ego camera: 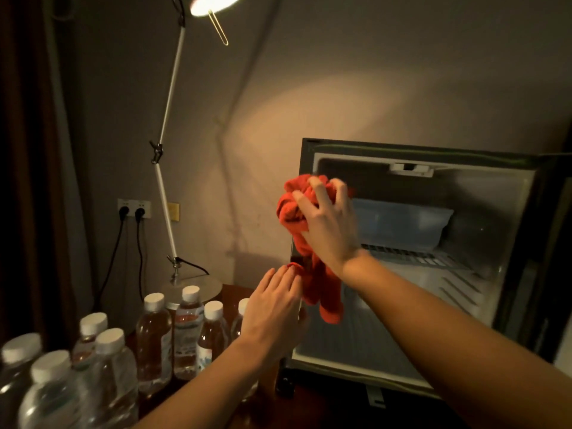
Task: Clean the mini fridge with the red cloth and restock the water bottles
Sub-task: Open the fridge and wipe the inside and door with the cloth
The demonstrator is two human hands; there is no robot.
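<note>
Nearest the camera, clear water bottles [49,394] with white caps stood clustered at lower left on a dark wooden surface [230,292], some labelled, well apart from the fridge interior. The left hand [272,308] reached toward the mini fridge's [433,243] left door frame, fingers relaxed and fairly straight, fingertips touching the hanging tail of the red cloth [306,243]. The right hand [328,221] gripped the bunched upper part of the cloth, fingers curled over it, at the fridge's upper left edge. The cloth was crumpled, bright red, its lower end dangling before the opening. The fridge stood open, showing a pale interior with a translucent freezer box and a wire shelf. Behind, a lit jointed desk lamp [168,150] rose against a beige wall, beside a socket [133,209] with two black plugs.
</note>
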